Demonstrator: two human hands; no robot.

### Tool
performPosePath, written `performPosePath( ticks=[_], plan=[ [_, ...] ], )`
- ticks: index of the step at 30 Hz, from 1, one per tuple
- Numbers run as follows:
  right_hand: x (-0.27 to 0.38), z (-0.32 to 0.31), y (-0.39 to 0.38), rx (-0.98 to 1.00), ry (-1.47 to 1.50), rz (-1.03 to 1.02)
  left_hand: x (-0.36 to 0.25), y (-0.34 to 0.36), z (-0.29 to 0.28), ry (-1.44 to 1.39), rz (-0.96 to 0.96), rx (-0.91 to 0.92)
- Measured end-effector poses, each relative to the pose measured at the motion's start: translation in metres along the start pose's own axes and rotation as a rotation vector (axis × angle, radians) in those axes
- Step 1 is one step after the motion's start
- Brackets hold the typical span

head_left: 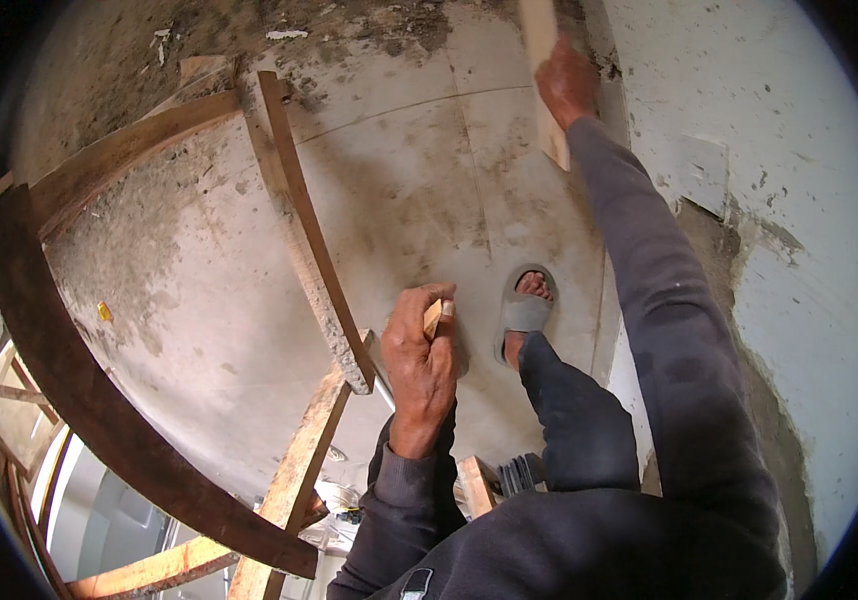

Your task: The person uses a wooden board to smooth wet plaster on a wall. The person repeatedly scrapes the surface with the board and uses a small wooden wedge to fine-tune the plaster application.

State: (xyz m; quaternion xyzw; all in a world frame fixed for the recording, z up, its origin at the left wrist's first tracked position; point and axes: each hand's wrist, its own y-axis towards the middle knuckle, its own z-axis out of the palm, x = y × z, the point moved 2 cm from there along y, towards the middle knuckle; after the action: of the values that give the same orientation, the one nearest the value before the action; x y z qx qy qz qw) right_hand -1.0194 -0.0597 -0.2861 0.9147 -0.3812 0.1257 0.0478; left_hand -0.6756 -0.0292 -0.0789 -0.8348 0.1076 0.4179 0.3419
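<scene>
My left hand (pixel 422 365) is closed in front of my body. Between its thumb and fingers shows the pale end of a small wooden piece (pixel 434 318); the rest is hidden by the fist. Stretched far forward, my right hand (pixel 567 82) grips a light wooden board (pixel 555 142) along its edge. The board is somewhat blurred, stands close to the white wall, and its upper end runs out of view.
A wooden frame of beams (pixel 299 215) stands to my left, with a dark beam (pixel 89 370) nearest. The stained white wall (pixel 789 190) rises on the right. My sandalled foot (pixel 527 310) rests on the dirty floor (pixel 399 180). A small yellow scrap (pixel 105 312) lies left.
</scene>
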Motion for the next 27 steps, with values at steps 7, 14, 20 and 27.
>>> performPosePath(
  ticks=[7, 14, 20, 27],
  plan=[
    [0.007, 0.018, -0.017, -0.015, -0.052, 0.178, -0.005, 0.001, -0.001, -0.038, -0.016, -0.010],
    [0.037, 0.007, -0.009, 0.088, 0.001, 0.008, 0.001, -0.002, -0.009, 0.021, -0.010, -0.023],
    [-0.006, 0.008, -0.023, 0.014, -0.128, 0.142, -0.009, 0.003, 0.003, -0.001, 0.014, 0.000],
    [0.064, 0.001, -0.030, 0.079, 0.063, -0.016, -0.007, -0.002, -0.002, -0.012, -0.014, -0.009]
  ],
)
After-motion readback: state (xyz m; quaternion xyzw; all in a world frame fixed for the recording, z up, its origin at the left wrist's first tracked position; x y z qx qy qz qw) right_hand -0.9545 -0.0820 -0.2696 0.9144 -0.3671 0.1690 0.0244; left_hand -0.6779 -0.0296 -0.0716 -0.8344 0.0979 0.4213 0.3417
